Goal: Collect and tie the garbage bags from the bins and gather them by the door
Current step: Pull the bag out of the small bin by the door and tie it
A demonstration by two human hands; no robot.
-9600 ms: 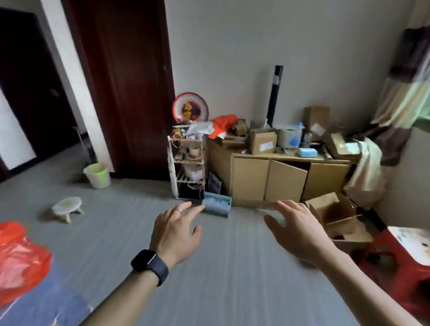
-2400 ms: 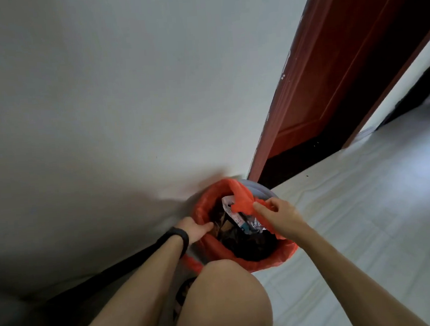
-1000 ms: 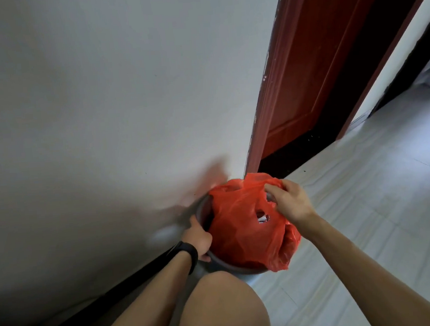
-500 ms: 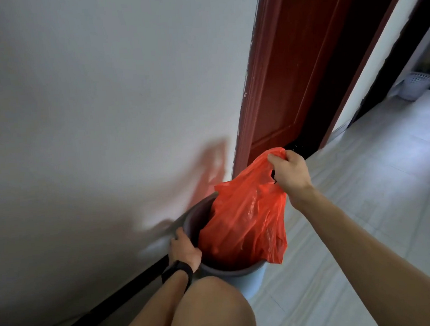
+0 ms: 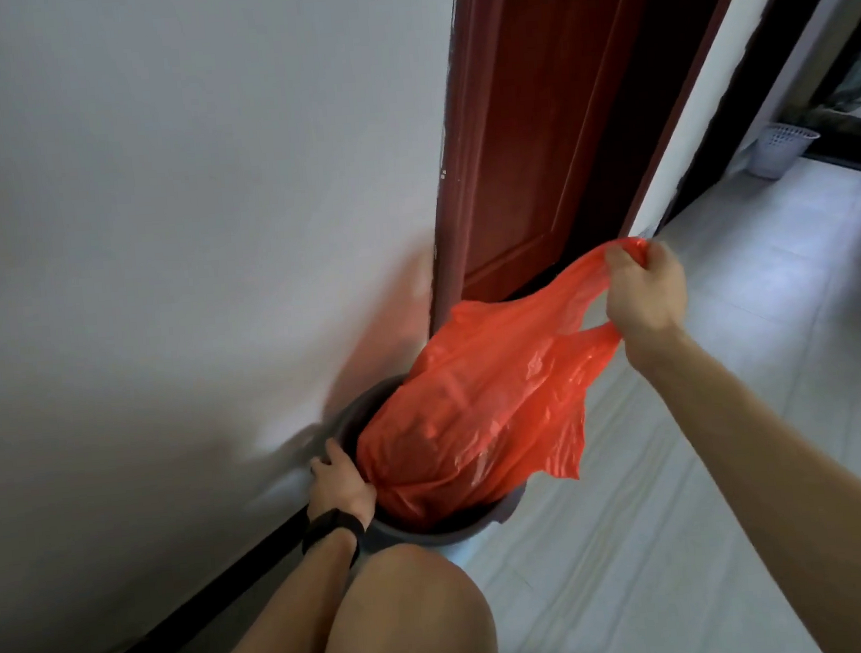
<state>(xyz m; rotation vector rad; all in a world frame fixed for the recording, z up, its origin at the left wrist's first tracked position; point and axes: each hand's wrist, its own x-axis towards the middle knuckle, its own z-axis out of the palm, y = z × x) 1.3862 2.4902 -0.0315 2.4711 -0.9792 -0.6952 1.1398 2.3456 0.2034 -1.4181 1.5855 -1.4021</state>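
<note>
A red plastic garbage bag bulges with rubbish and sits half out of a grey bin at the foot of the white wall. My right hand is shut on the bag's two handles, stretched up and to the right of the bin. My left hand, with a black watch on the wrist, grips the bin's left rim. The bag's bottom is hidden inside the bin. My bare knee is just in front of the bin.
A dark red door stands right behind the bin, with its frame against the wall. Pale tiled floor stretches to the right. A white lattice basket stands far off at the upper right by a dark doorway.
My right hand has pulled the bag's handles higher and further right, drawing more of the bag out of the bin. My left hand stays on the rim.
</note>
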